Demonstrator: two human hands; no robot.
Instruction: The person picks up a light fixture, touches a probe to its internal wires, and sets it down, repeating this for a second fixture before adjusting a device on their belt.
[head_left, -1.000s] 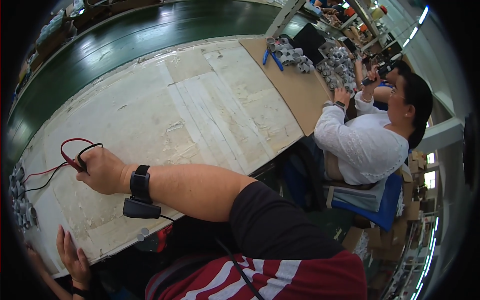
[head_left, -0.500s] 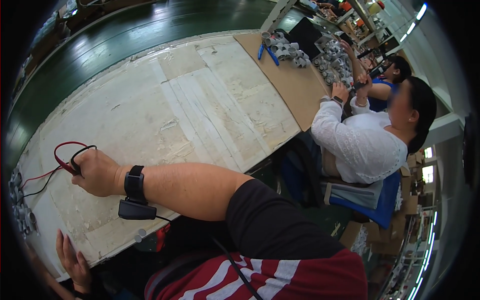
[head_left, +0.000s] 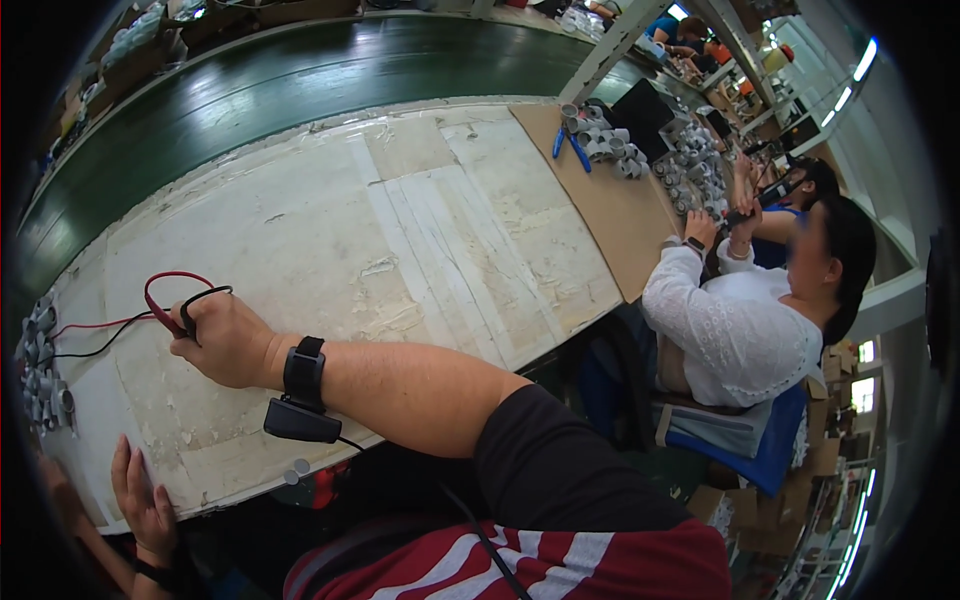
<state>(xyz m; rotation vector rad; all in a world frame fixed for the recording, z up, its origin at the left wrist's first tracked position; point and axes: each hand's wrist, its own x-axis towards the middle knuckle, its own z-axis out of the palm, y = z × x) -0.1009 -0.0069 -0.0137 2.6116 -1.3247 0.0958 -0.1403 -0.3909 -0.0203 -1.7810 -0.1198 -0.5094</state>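
Right hand (head_left: 228,342), reaching across to the left part of the worn white bench (head_left: 440,230), was closed around a pair of test probes (head_left: 182,322), whose red lead (head_left: 160,285) and black lead (head_left: 85,350) were trailed left toward a cluster of small grey cylindrical parts (head_left: 40,370) at the bench's left edge. Left hand (head_left: 148,505) was laid open, fingers spread, on the near-left bench edge, nothing held. A co-worker in white (head_left: 740,330) was seated to the right, beside a brown board (head_left: 610,200) bearing further grey parts (head_left: 610,145) and blue-handled pliers (head_left: 572,148).

The single head-worn fisheye camera is looking down and forward from close above the worn white workbench (head_left: 330,230), bending its edges and taking in a seated co-worker (head_left: 740,320) at right.
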